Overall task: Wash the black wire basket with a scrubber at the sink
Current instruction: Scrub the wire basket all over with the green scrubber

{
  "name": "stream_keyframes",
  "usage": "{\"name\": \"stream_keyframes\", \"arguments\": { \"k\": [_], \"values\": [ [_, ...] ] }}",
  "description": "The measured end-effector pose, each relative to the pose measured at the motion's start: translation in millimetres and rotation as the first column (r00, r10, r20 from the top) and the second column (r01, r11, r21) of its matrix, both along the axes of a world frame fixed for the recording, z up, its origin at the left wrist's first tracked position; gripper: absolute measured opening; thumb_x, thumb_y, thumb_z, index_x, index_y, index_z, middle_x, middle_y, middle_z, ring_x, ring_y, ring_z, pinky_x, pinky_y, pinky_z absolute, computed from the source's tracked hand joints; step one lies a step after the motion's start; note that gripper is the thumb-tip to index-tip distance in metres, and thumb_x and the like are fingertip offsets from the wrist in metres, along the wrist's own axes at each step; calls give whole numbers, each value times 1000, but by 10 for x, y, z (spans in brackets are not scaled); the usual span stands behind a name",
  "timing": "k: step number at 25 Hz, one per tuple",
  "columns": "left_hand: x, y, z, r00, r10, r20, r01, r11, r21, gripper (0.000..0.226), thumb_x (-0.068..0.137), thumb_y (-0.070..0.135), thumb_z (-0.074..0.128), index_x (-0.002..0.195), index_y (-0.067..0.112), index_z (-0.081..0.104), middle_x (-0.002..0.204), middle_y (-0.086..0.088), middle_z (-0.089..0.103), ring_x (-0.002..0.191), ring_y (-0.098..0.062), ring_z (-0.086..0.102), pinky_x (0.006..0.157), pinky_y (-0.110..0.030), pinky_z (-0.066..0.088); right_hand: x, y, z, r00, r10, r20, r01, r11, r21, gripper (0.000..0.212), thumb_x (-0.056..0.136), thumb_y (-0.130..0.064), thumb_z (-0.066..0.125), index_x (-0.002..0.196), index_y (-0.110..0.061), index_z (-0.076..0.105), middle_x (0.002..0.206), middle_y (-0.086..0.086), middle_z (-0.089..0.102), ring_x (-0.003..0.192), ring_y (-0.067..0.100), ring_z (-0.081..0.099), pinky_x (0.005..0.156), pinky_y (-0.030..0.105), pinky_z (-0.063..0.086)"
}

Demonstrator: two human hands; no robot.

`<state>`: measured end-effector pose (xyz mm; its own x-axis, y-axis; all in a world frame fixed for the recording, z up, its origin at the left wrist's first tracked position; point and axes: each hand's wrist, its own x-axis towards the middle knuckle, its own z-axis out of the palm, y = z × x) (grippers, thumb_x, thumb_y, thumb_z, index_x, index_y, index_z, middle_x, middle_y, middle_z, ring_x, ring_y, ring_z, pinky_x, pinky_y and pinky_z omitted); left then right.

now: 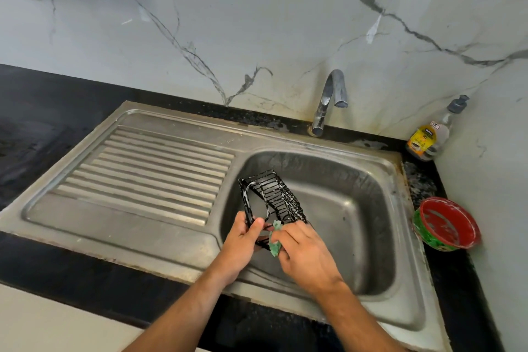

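Basket: the black wire basket is held tilted over the sink basin, its far end pointing away from the person, with white suds clinging to some of the wires.
Left hand: the left hand grips the basket's near end, thumb laid over the top wire and the fingers curled under the frame.
Right hand: the right hand is closed round a green scrubber, pinching it against the basket's near right side; only a crumpled edge of the scrubber shows past the knuckles.
Sink: a steel unit set into a black surface, with a ribbed drainboard to the left of the basin.
Tap: a chrome tap stands behind the basin, its spout bent down over it; I see no water running from it.
Right corner: a clear pump bottle with a yellow label stands against the wall, and a red and green bowl sits nearer, just beside the sink's right rim.
Wall: pale marble with dark veins.
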<state>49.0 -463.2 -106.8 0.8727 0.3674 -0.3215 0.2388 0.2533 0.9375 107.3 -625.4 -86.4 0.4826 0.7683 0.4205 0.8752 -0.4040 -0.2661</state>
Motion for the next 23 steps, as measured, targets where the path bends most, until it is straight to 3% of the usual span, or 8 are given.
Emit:
{"name": "stream_keyframes", "arguments": {
  "k": [4, 8, 11, 14, 16, 18, 21, 23],
  "values": [
    [-5, 7, 4, 999, 47, 1, -47, 998, -38, 8, 107, 16, 50, 103, 9, 49, 95, -7, 73, 89, -15, 72, 73, -30, 57, -6, 100, 49, 989, -19, -145, 20, 1000, 2, 25, 79, -8, 55, 94, -19, 71, 95, -6, 65, 89, 15, 57, 85, 26, 52],
    [6, 7, -20, 997, 67, 31, -67, 998, 10, 17, 106, 11, 52, 90, 15, 46, 72, 5, 51, 68, -6, 47, 64, -21, 45, -178, 283, 31, 991, 10, -130, -24, 995, -102, 25, 76, -13, 50, 92, -19, 68, 89, -2, 63, 86, 18, 59, 80, 30, 55],
    [0, 10, 11, 997, 72, 12, -71, 997, -21, 19, 106, 13, 51, 87, 18, 49, 73, 5, 52, 71, -8, 46, 69, -26, 43, -214, 310, -12, 995, -7, -104, -9, 988, -155, 24, 76, -17, 45, 89, -16, 65, 88, 0, 63, 83, 20, 62, 72, 36, 58],
    [11, 11, 12, 990, 129, -49, -133, 985, -107, 8, 107, 19, 50, 104, 17, 57, 97, 3, 65, 90, -8, 59, 87, -28, 51, -193, 211, -16, 991, -57, -119, 37, 985, -168, 20, 72, -13, 63, 91, -15, 68, 98, 2, 68, 88, 21, 66, 75, 36, 60],
    [15, 18, 6, 992, 112, -53, -119, 978, -171, 11, 109, 21, 46, 104, 16, 55, 103, -10, 69, 93, -17, 67, 89, -40, 57, -188, 143, 31, 979, -148, -143, 142, 989, -50, 19, 70, -13, 73, 89, -16, 68, 92, 0, 67, 80, 19, 66, 69, 29, 59],
    [16, 17, 42, 995, 86, -48, -93, 981, -171, 20, 111, 20, 41, 93, 16, 49, 98, -21, 72, 90, -28, 71, 84, -47, 59, -145, 112, 70, 959, -233, -162, 251, 963, 101, 11, 78, -17, 63, 88, -16, 67, 87, -1, 64, 76, 19, 63, 67, 29, 56],
    [-8, -2, 96, 995, 72, -65, -81, 987, -140, 21, 111, 23, 39, 93, 16, 48, 97, -19, 75, 92, -30, 72, 80, -45, 61, -100, 146, 56, 928, -317, -197, 351, 920, 175, 28, 79, -9, 63, 105, -15, 70, 96, 0, 70, 85, 21, 65, 81, 32, 56],
    [-10, -25, 120, 994, 89, -65, -98, 981, -165, 15, 110, 24, 42, 101, 21, 54, 105, -11, 70, 98, -23, 66, 86, -43, 58, -213, 226, 7, 945, -266, -189, 299, 937, 181, 34, 77, 0, 67, 108, -13, 73, 97, 2, 73, 86, 21, 67, 81, 33, 58]
  ]
}}
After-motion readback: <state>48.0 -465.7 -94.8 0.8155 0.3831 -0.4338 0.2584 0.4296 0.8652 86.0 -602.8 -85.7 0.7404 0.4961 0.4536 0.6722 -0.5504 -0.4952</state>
